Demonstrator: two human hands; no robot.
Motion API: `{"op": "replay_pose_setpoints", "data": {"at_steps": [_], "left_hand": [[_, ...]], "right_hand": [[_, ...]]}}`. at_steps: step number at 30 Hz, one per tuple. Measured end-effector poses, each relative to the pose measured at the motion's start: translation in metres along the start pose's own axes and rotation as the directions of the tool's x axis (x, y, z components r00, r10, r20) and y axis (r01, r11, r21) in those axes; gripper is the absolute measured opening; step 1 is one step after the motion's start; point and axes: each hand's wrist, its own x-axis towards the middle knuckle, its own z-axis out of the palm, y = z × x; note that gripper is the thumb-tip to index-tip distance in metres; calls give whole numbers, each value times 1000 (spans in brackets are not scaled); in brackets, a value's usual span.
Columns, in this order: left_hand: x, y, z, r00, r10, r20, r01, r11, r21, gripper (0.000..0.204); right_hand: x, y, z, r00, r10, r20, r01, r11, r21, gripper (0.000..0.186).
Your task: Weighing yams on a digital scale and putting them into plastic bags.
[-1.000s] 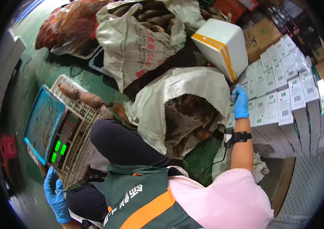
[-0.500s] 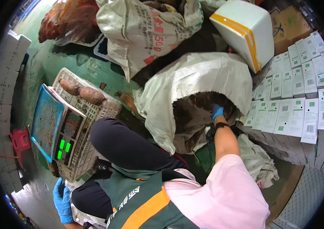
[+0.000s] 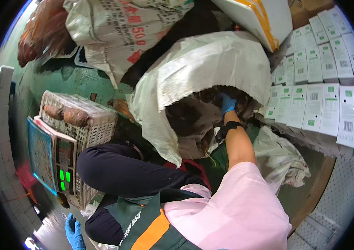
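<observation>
My right hand, in a blue glove, reaches into the mouth of a large white woven sack. Its fingers are hidden among dark, muddy contents I cannot make out. Low on the left, my blue-gloved left hand is held beside my knee with fingers extended and nothing in it. Above that hand stands a digital scale with a blue-rimmed, dirty tray and lit green digits. Behind the scale, a brown root in joined segments, resembling lotus root, lies on a white plastic crate.
A second printed woven sack and a bag of reddish-brown goods lie farther back. A white foam box with yellow tape sits behind the open sack. Stacked white cartons line the right, near a crumpled sack.
The whole view has shifted, with the sacks sitting higher and farther left. My right hand stays inside the sack. My left hand shows lower, its fingers still extended.
</observation>
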Motion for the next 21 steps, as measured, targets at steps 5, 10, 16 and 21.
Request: {"op": "replay_pose_setpoints", "data": {"at_steps": [5,10,16,21], "left_hand": [[-6,24,-16,1000,1,-27,1,995,98,42],[17,47,-5,999,36,-7,-35,987,157,43],[-19,26,-14,997,-65,-52,72,987,144,41],[-34,94,21,986,-165,-30,168,972,166,37]], "right_hand": [[-129,-38,12,942,126,312,-288,780,556,44],[-172,53,25,621,-131,773,649,638,-414,79],[-227,35,105,456,-7,890,859,264,-439,68],[-218,70,99,560,93,823,824,39,-565,29]]}}
